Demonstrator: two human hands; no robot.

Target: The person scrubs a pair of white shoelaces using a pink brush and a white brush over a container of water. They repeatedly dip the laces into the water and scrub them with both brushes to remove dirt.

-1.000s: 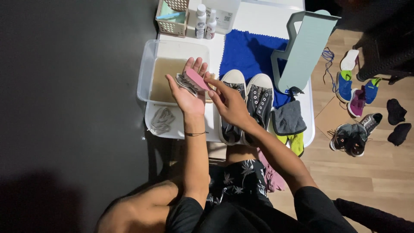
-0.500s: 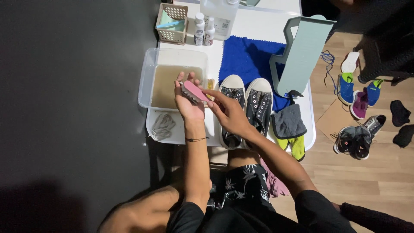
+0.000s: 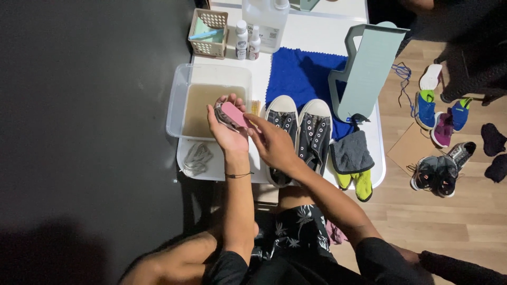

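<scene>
Tub [image 3: 179, 100] left of shoes [image 3: 301, 132], cloth [image 3: 301, 74] behind them

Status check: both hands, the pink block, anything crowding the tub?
Left hand cups the pink block and a grey bundle over the tub. Right hand fingertips on the block. Pair of dark sneakers close beside; tub itself unobstructed.

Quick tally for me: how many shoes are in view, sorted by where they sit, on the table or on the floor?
On the white table: 2, the pair of black canvas sneakers beside the right hand.
On the wooden floor: 5, namely a white and green shoe, a blue one, a purple one and a dark pair.
Total: 7.
</scene>
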